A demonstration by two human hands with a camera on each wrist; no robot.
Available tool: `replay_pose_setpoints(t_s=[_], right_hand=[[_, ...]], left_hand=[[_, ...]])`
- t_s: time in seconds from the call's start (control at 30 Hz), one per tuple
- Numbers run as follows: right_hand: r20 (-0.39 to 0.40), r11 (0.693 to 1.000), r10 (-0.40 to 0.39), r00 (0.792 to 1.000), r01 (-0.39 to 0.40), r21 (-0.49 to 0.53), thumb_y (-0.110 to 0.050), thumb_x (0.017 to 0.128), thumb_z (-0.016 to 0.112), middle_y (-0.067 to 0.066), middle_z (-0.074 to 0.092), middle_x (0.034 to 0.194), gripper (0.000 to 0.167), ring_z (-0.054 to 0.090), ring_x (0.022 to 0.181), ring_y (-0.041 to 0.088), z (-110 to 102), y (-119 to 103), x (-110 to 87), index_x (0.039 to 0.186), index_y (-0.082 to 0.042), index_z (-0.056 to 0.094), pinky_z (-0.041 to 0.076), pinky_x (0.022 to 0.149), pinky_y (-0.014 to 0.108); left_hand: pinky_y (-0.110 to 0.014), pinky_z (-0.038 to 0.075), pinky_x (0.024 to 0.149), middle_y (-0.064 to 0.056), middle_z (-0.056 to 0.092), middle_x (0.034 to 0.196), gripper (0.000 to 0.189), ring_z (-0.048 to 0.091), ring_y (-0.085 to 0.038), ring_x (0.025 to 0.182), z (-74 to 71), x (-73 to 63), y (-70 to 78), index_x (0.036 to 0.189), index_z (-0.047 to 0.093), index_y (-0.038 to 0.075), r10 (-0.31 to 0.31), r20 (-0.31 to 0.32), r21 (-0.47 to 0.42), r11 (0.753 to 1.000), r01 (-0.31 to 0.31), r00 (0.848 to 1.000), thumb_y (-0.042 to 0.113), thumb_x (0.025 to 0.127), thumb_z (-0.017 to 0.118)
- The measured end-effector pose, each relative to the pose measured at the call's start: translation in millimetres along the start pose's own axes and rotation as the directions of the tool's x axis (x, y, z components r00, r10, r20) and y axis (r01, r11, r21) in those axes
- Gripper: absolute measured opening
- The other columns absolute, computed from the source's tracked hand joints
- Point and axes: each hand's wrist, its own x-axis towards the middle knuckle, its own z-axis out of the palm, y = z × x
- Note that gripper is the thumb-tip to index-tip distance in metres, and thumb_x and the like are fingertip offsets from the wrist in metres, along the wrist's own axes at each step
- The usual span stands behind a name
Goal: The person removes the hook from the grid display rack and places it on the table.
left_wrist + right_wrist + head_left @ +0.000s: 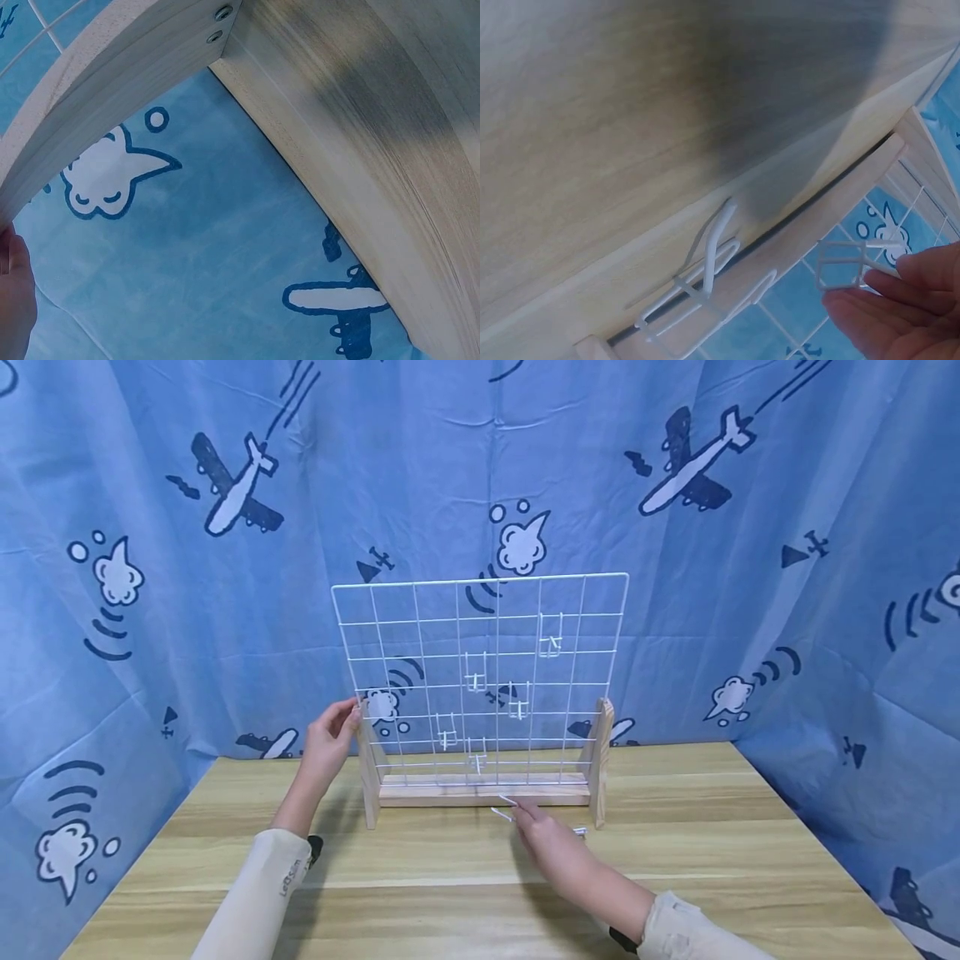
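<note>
Head view: the right hand (553, 847) pinches a wire hook (843, 261) in nearly closed fingers (877, 315) at the grid's (497, 683) 6 o'clock; the left hand (327, 739) grips the stand (483, 795) at 9 o'clock. Probably light, stiff, the hook suits end-pinching.

Curtain (465, 468) is hanging behind table (420, 893). Wooden stand (480, 796) is standing on table. Wire grid (497, 656) is rising between left post (369, 772) and right post (602, 760). Five hooks (551, 645) are hanging on grid: one upper right, four lower, around middle. Left hand (327, 739) is holding left post near top. Right hand (555, 847) is holding another hook (844, 261) before stand. Loose hook (580, 832) is lying on table, just left of right post.
</note>
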Motion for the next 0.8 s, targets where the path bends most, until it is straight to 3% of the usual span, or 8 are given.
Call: replay_pose_setpoints(t_s=[0.07,0.17,0.3,0.37,0.63,0.8], right_hand=[[0.012,1.000,-0.006,1.000,0.007,-0.019,0.009,0.085,0.064,0.027,0.063,0.111,0.019,0.066,0.091,0.038,1,1,-1.1,0.104,0.012,0.063,0.059,0.071,0.037],[0.059,0.999,-0.009,0.998,0.011,-0.036,0.010,0.084,0.063,0.031,0.062,0.112,0.020,0.066,0.089,0.040,1,1,-2.8,0.104,0.013,0.062,0.059,0.069,0.037],[0.143,0.998,-0.009,0.990,0.018,-0.061,0.016,0.081,0.062,0.033,0.060,0.112,0.024,0.066,0.086,0.043,0,0,-5.6,0.104,0.014,0.060,0.059,0.069,0.038],[0.169,0.997,-0.011,0.985,0.025,-0.077,0.018,0.078,0.062,0.033,0.060,0.111,0.027,0.065,0.088,0.043,0,0,-5.9,0.105,0.015,0.060,0.059,0.069,0.039],[0.204,0.976,-0.054,0.977,0.095,-0.196,0.019,0.074,0.067,0.032,0.061,0.109,0.030,0.066,0.092,0.039,1,-3,-7.5,0.103,0.016,0.063,0.059,0.069,0.033],[0.231,0.960,-0.061,0.971,0.120,-0.253,0.020,0.073,0.068,0.030,0.062,0.109,0.030,0.064,0.099,0.039,4,-4,-9.9,0.102,0.015,0.064,0.057,0.079,0.035]], left_hand=[[-0.026,0.041,0.104,-0.022,0.050,0.137,0.040,0.047,-0.029,0.128,0.3,-3.9,9.0,0.137,0.045,-0.005,-0.001,0.006,0.007,1.000,0.001,1.000,0.015,0.102,0.046],[-0.019,0.043,0.100,-0.023,0.050,0.137,0.041,0.047,-0.030,0.127,-0.3,-3.9,8.3,0.138,0.045,-0.005,0.016,0.007,0.023,1.000,-0.016,1.000,0.015,0.103,0.046],[-0.016,0.043,0.098,-0.018,0.052,0.136,0.042,0.049,-0.026,0.125,-0.8,2.8,-10.8,0.137,0.048,-0.001,0.041,-0.008,0.021,0.999,-0.041,0.999,0.022,0.102,0.048],[-0.017,0.044,0.098,-0.017,0.054,0.135,0.041,0.050,-0.025,0.124,-0.8,2.6,-10.6,0.136,0.050,0.000,0.044,-0.013,0.018,0.999,-0.044,0.999,0.022,0.101,0.049],[-0.008,0.043,0.091,-0.017,0.053,0.136,0.041,0.050,-0.024,0.124,-0.8,2.3,-10.7,0.136,0.049,0.000,0.028,-0.013,0.007,1.000,-0.028,1.000,0.021,0.101,0.049],[-0.006,0.042,0.089,-0.018,0.053,0.135,0.040,0.050,-0.025,0.123,-1.1,2.2,-10.8,0.136,0.049,-0.001,0.042,-0.016,0.004,0.999,-0.042,0.999,0.020,0.101,0.050]])
